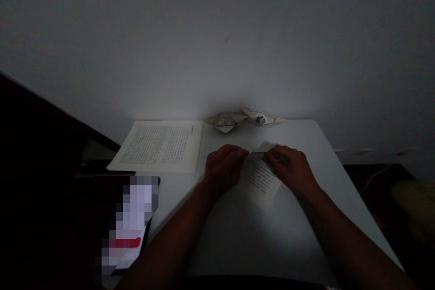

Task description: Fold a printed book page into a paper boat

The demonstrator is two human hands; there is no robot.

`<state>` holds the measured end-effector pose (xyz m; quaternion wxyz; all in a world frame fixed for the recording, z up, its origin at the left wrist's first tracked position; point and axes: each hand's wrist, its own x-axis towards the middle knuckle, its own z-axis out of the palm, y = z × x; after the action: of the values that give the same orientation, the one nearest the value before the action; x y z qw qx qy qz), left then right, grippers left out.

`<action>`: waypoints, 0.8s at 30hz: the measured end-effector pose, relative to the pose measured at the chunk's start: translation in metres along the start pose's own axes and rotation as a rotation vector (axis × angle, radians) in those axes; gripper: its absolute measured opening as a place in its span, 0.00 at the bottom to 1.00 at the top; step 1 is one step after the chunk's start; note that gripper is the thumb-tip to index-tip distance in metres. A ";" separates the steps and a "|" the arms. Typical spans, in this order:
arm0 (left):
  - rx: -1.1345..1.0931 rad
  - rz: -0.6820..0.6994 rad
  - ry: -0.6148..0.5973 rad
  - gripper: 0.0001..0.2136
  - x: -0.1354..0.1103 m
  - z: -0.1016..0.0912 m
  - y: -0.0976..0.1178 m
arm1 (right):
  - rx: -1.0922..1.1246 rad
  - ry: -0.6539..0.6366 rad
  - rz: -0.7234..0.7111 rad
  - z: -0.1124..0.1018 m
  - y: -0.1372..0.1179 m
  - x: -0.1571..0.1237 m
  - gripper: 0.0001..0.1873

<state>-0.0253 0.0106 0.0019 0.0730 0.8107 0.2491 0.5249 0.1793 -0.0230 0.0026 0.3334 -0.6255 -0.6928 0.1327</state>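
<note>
A small folded sheet of printed paper [260,176] is held above the white table between my two hands. My left hand [224,167] pinches its upper left corner, fingers closed. At the upper right corner, the thumb and fingers of my right hand [288,163] grip the same paper. Its lower end narrows toward the tabletop, and lines of print run across the side facing me. Behind my hands, two folded paper boats sit side by side against the wall: the left boat [224,121] and the right boat [263,118].
Printed sheets [159,147] lie flat at the table's back left. A phone with a lit, blurred screen [131,226] rests by the left edge, near my left forearm. The white table [306,136] meets a pale wall [217,45]. A cable [377,174] hangs beyond the right edge.
</note>
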 end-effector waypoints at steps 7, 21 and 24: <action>-0.006 -0.142 0.161 0.05 0.001 -0.007 -0.004 | -0.018 0.141 0.207 -0.010 0.022 0.004 0.11; -0.108 -0.720 0.213 0.07 -0.003 -0.001 -0.015 | 0.462 0.283 0.213 -0.004 0.010 -0.001 0.23; -0.122 -0.766 0.201 0.08 -0.003 0.000 -0.016 | 0.415 0.263 0.223 0.000 0.009 -0.002 0.19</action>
<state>-0.0313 0.0229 -0.0062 0.2865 0.5979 0.5076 0.5502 0.1865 -0.0238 -0.0032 0.5249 -0.6280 -0.5284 0.2255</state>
